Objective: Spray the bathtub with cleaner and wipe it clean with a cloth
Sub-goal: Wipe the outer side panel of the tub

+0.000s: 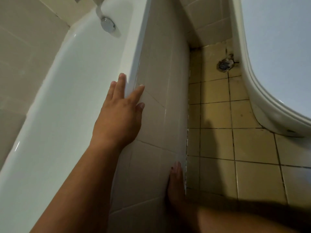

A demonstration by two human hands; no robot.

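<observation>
Bathtub (67, 98): smooth, glossy white, gently curved

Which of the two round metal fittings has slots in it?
The floor drain, set in the yellow floor tiles. The other, the chrome cap on the end wall of the bathtub, is smooth.

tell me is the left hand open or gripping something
Open. The left hand rests over the rim of the bathtub with its fingers straight, and it holds nothing.
</observation>
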